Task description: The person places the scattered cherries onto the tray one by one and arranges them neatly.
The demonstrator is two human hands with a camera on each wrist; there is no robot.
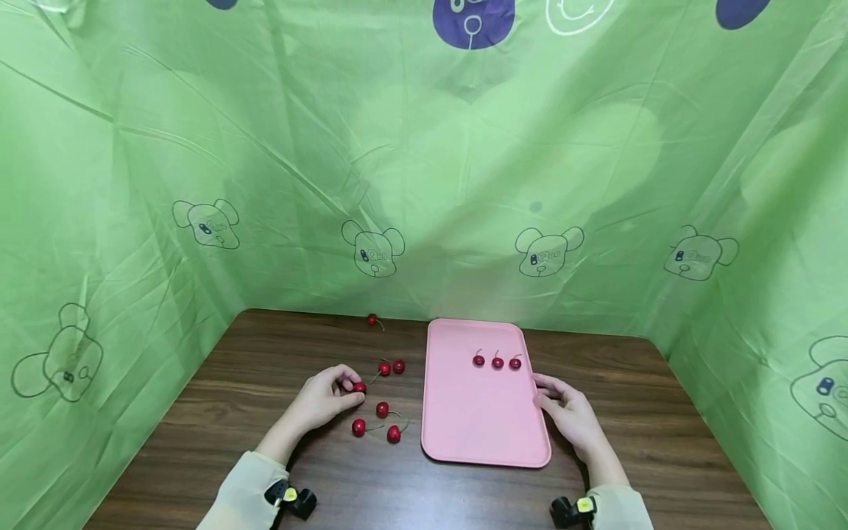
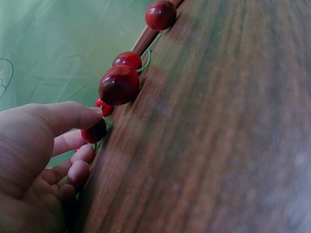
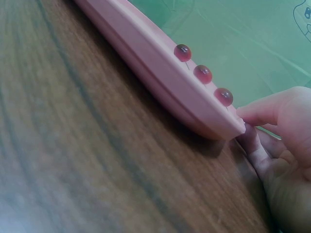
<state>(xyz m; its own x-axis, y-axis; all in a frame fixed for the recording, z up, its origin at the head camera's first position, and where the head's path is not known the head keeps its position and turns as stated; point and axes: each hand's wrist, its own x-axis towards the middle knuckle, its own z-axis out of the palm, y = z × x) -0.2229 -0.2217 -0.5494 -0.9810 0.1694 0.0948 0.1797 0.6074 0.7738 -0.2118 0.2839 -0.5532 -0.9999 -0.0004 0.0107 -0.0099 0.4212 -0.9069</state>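
Note:
My left hand (image 1: 350,391) pinches a red cherry (image 1: 359,387) between thumb and fingers on the brown table; the left wrist view shows that cherry (image 2: 95,132) under my thumb. Several loose cherries lie around it, the nearest ones (image 1: 384,368) (image 1: 382,408) to its right. A pink tray (image 1: 483,434) lies right of centre with three cherries (image 1: 497,362) in a row near its far end. My right hand (image 1: 542,394) holds the tray's right edge, thumb on the rim (image 3: 228,119) and fingers against its side. The three cherries (image 3: 202,74) show above the rim.
One cherry (image 1: 372,319) lies alone at the table's back edge. Green printed cloth (image 1: 424,184) walls the table (image 1: 662,434) on the left, back and right. Two more cherries (image 1: 358,427) (image 1: 394,434) lie near the tray's near left corner.

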